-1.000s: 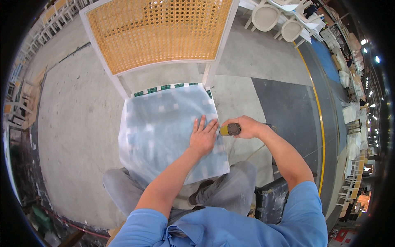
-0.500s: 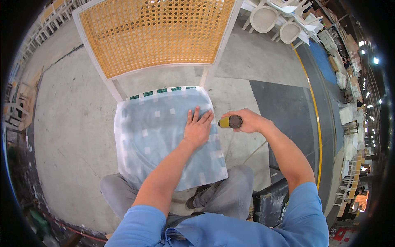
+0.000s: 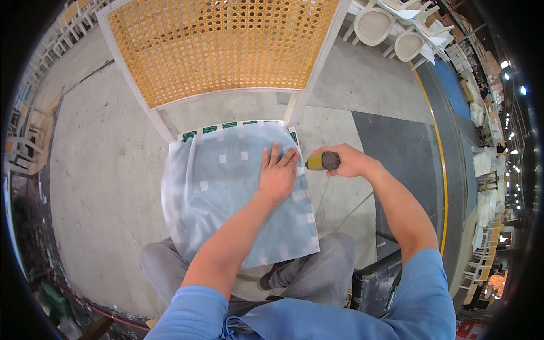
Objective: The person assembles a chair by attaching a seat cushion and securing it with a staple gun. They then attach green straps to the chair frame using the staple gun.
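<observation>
Both hands lie farther toward the chair back than one second ago, and a raised crease now runs through the sheet at its rear left. Translucent sheet (image 3: 218, 190) covers the seat of a cane-backed chair (image 3: 238, 62), which stands directly before the person, the seat's front edge over the lap; blue-grey shows beneath, dotted with pale squares. Green labels (image 3: 229, 124) line the rear edge. Left hand (image 3: 277, 180) palm down on the sheet near its right edge, fingers loosely spread. Right hand (image 3: 350, 161) wraps a handheld tool (image 3: 323, 161), olive-yellow with a dark rounded end; fingers curled around it, mostly hidden, so cannot tell whether one presses a trigger. Tool's nose points left, just beside the seat's right edge; contact unclear. Thin tan hose (image 3: 354, 211) below the right forearm, its far end out of sight. Grey trousers (image 3: 326, 260), knees apart under the front of the seat; blue shirt (image 3: 323, 317). Scuffed black object by the right leg, kind unclear. Pale concrete floor (image 3: 107, 147) all around, darker section to the right, yellow line (image 3: 446, 209) beyond it. White chairs (image 3: 374, 26) grouped at upper right, more in rows at upper left.
</observation>
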`<action>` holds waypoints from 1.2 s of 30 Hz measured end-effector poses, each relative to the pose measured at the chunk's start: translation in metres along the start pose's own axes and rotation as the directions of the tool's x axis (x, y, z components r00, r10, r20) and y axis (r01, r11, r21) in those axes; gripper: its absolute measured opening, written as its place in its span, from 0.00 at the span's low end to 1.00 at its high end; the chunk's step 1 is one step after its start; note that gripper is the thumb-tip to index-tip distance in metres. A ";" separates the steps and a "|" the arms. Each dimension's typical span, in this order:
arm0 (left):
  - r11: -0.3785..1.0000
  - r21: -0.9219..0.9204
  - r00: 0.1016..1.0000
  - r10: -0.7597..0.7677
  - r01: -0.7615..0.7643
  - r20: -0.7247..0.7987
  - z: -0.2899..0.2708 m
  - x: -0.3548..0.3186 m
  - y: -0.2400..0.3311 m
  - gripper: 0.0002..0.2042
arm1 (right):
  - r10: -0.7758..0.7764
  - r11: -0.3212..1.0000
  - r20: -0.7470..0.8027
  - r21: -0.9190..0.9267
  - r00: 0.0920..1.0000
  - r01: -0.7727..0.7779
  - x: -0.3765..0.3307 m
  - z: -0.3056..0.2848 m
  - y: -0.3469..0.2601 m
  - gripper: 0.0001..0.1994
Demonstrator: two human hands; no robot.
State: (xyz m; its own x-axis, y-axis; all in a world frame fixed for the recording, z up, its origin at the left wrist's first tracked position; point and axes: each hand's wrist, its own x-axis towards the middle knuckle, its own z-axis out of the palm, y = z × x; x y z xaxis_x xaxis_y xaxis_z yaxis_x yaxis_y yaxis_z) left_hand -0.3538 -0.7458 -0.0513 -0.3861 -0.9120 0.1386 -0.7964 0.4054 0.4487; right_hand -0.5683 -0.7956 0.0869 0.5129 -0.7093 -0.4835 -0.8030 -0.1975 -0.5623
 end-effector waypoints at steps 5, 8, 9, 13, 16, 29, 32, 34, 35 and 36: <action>0.999 0.038 1.000 -0.017 0.018 -0.023 -0.001 0.022 -0.017 0.24 | 0.003 1.000 -0.044 0.027 0.999 -0.002 0.013 -0.014 0.002 0.34; 0.999 0.035 1.000 -0.017 0.018 -0.013 0.003 0.023 -0.020 0.24 | -0.014 1.000 -0.035 0.012 0.999 0.015 0.025 -0.018 -0.001 0.34; 0.999 0.036 1.000 -0.018 0.019 -0.011 0.004 0.023 -0.020 0.24 | -0.019 1.000 -0.032 0.003 0.999 0.019 0.029 -0.019 0.000 0.34; 0.999 0.028 1.000 -0.022 0.022 0.002 0.003 0.023 -0.018 0.24 | 0.005 0.999 -0.009 -0.034 1.000 -0.005 0.045 -0.019 0.002 0.34; 0.999 0.023 1.000 -0.027 0.028 -0.012 0.003 0.024 -0.018 0.24 | 0.018 0.999 0.008 -0.042 1.000 -0.018 0.054 -0.019 0.003 0.33; 0.991 0.030 0.989 -0.129 0.132 -0.070 0.005 0.055 -0.036 0.23 | 0.089 0.987 -0.129 0.142 0.988 -0.071 0.053 -0.036 0.011 0.27; 0.990 0.013 0.985 -0.141 0.143 -0.101 0.007 0.059 -0.034 0.24 | 0.093 0.985 -0.154 0.158 0.984 -0.069 0.060 -0.037 0.013 0.26; 0.988 0.010 0.983 -0.155 0.157 -0.100 0.007 0.060 -0.032 0.24 | 0.097 0.981 -0.170 0.183 0.981 -0.065 0.066 -0.037 0.018 0.25; 0.986 0.013 0.981 -0.166 0.168 -0.103 0.008 0.060 -0.032 0.24 | 0.101 0.979 -0.169 0.194 0.980 -0.067 0.072 -0.037 0.018 0.25; 0.985 0.020 0.979 -0.171 0.174 -0.108 0.008 0.060 -0.033 0.24 | 0.104 0.976 -0.168 0.205 0.980 -0.069 0.077 -0.037 0.018 0.25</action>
State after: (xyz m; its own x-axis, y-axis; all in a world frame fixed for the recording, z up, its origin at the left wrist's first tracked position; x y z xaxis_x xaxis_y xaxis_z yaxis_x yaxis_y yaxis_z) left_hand -0.3546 -0.8130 -0.0651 -0.1919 -0.9691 0.1549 -0.8604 0.2420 0.4485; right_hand -0.5546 -0.8787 0.0648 0.3685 -0.8294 -0.4199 -0.7571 -0.0056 -0.6533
